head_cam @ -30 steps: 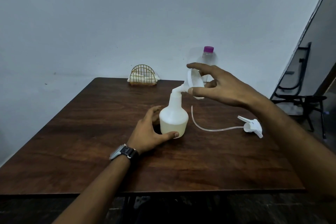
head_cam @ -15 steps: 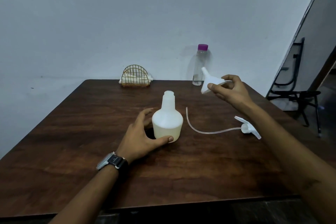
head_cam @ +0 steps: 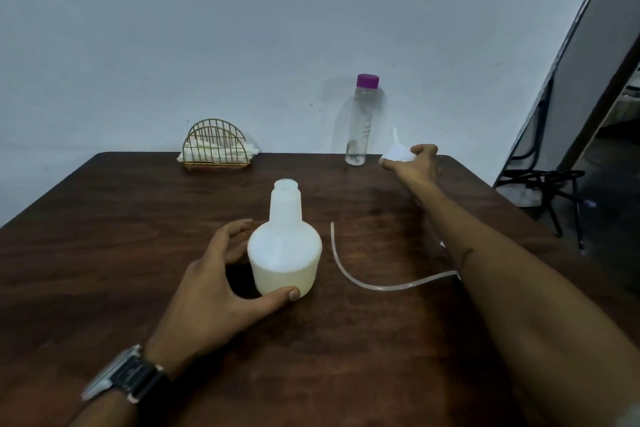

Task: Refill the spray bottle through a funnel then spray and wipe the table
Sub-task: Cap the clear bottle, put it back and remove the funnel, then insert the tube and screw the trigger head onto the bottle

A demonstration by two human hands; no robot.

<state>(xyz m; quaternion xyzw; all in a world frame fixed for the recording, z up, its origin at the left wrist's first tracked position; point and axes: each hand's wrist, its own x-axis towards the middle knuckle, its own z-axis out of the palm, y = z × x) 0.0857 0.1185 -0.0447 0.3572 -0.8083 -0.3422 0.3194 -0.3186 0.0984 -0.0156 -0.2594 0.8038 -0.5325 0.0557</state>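
A white spray bottle (head_cam: 284, 253) stands upright mid-table with its neck uncapped and pale liquid in its lower part. My left hand (head_cam: 221, 284) grips its base, thumb in front and fingers behind. My right hand (head_cam: 414, 165) reaches to the far right of the table and holds the white funnel (head_cam: 398, 149), spout pointing up, beside a clear bottle with a purple cap (head_cam: 360, 121). The sprayer's dip tube (head_cam: 363, 279) curves across the wood; its trigger head is hidden behind my right forearm.
A gold wire holder with white napkins (head_cam: 218, 149) sits at the far edge of the dark wooden table (head_cam: 104, 236), against the wall. A black metal chair frame (head_cam: 550, 184) stands off the table's right side.
My right hand lifted the funnel out of the spray bottle's neck and carried it away to the far right, beside the purple-capped bottle. My left hand kept its hold on the bottle.
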